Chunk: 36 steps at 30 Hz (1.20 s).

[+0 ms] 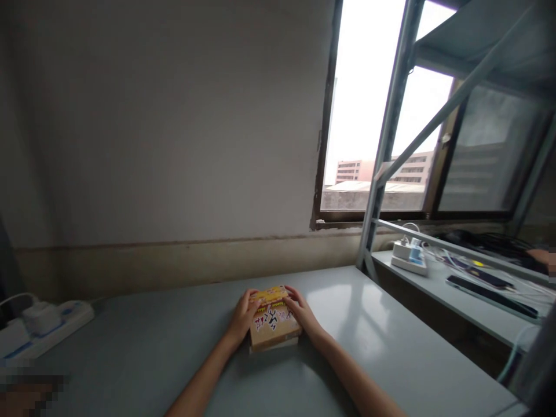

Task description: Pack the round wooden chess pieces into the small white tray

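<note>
A small yellow and brown box (273, 321) with printed characters lies flat on the grey table (174, 353), on top of something thin and white. My left hand (243, 315) grips its left edge, fingers curled over the top. My right hand (302, 313) grips its right edge the same way. Both forearms reach in from the bottom of the view.
A white power strip (39, 327) with a plugged charger sits at the table's left edge. To the right, a metal rack (382, 174) stands by the window, beside a lower shelf with another power strip (408, 255), cables and two phones (490, 292).
</note>
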Motion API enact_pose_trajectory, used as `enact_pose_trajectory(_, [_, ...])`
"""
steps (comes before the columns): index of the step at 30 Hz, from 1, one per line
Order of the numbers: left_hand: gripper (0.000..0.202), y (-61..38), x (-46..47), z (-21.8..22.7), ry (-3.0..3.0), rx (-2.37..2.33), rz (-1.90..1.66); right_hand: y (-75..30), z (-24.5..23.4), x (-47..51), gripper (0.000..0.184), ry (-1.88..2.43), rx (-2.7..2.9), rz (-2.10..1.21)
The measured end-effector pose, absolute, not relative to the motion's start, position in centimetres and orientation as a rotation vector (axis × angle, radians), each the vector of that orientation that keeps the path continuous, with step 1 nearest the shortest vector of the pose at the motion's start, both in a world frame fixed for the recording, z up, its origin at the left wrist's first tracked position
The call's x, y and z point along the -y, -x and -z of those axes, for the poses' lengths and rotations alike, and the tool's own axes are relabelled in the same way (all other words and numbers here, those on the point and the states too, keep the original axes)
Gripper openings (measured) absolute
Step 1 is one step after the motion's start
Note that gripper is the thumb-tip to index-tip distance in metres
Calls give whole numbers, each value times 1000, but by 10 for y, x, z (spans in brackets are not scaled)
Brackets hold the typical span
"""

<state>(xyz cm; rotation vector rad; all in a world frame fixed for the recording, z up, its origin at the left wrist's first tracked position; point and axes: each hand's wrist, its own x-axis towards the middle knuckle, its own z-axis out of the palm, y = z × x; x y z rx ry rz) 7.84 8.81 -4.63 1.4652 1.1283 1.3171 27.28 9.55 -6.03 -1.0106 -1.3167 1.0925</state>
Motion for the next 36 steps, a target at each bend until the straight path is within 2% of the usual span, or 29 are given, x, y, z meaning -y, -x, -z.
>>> enact_pose_trajectory(6, [32, -79, -94, 43, -1690, -1138, -1210, -274, 50, -91, 57, 1056, 1311, -1121])
enact_pose_trajectory(13, [38, -73, -89, 45, -1908, -1321, -1158, -267, 42, -84, 69, 1025, 1399, -1231])
enact_pose_trajectory(17, [39, -69, -95, 59, -1987, -1236, -1158, -266, 30, -82, 68, 1081, 1677, -1198])
enact_pose_trajectory(25, [37, -67, -96, 68, -1844, -1233, -1203, -253, 32, -55, 62, 1405, 2024, -706])
enact_pose_trajectory(29, [47, -82, -92, 67, -1640, -1324, -1274, -258, 45, -52, 61, 1278, 2096, -676])
enact_pose_trajectory(36, [37, -82, -92, 61, -1754, -1618, -1386, -240, 46, -70, 58, 1361, 2055, -577])
